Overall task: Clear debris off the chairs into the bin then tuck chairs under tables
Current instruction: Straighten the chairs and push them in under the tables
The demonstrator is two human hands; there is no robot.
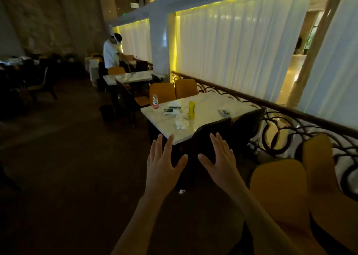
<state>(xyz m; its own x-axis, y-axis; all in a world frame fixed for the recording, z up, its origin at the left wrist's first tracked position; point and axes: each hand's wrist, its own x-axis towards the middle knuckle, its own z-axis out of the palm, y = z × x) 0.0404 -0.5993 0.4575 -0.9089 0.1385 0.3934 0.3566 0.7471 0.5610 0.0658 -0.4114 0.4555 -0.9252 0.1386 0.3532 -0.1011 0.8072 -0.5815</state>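
At the far left of the dim dining room stand dark chairs and tables, too shadowed to detail. Further right, a small dark cylindrical bin (106,112) sits on the floor, well to the left of the white marble-topped worktop (201,123) and beyond its near-left corner. On the worktop, from left to right: a clear plastic water bottle with a red label (155,101), crumpled white tissues (180,123), a yellow plastic bottle (191,108) and a small pale wrapper (223,112). A scrap of white paper (181,191) lies on the floor below the hands. The left hand (163,163) is raised, fingers straight and spread, holding nothing. The right hand (220,157) mirrors it, likewise splayed and empty; neither grip touches anything. Directly ahead of both hands stands the near black shell-backed chair (211,138), its backrest facing the person and already close against the worktop edge. A second black chair (246,125) stands just beside it on the right. The chair lies straight forward, roughly centred between the two hands, with the right hand marginally nearer its backrest; its seat is hidden, so debris cannot be confirmed. At the right edge, two mustard-yellow chair backs (279,192) stand along the black scrollwork railing (290,130).
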